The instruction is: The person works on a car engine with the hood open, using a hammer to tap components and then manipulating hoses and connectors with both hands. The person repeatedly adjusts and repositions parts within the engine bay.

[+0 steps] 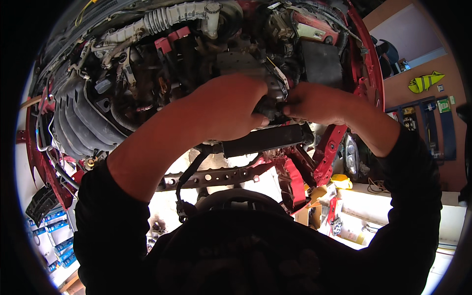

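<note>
We find the dark fitting (272,110) beyond the black bar (265,140), left hand (231,105) fingers closed on it, right hand (318,103) fingers curled alongside, grip indeterminable. We judge it light, stiff; hold its sides.

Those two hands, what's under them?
Between the left hand and the right hand, a bit of dark part shows. Both hands cover whatever is right underneath, so I can't see that.
</note>
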Demonstrator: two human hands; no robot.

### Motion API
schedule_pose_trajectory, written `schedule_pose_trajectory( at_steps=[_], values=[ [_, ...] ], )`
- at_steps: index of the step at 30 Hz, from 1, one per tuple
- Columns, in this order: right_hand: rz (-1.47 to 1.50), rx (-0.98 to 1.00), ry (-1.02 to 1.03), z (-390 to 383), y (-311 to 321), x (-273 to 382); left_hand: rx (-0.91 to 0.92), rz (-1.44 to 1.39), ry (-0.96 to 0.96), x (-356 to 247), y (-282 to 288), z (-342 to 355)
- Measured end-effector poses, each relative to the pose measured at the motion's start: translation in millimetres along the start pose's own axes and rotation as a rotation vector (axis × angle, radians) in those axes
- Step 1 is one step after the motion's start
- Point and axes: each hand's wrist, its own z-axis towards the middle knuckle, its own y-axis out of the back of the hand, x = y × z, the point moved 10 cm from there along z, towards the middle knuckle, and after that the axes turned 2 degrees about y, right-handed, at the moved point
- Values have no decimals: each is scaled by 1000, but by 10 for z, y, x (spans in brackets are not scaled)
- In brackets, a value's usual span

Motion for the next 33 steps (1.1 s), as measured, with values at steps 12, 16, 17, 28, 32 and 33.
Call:
schedule_pose_trajectory(
  at_steps=[12,16,17,28,32,33],
  values=[
    [-60,-239,242,-282,127,182,-169,-296,-71,119,27,-128],
    [-111,-205,371,-240,39,251,-122,-420,5,202,-53,-122],
    [-151,-224,380,-241,41,246,-156,-404,-35,163,-13,-129],
    [-16,-1084,639,-1795,195,-568,-198,-32,-160,-393,112,137],
    [68,-1042,846,-1890,-409,-742,-63,73,-93,-602,-57,445],
    [163,-1037,894,-1866,-519,-781,-37,94,-59,-626,-77,491]
  ],
)
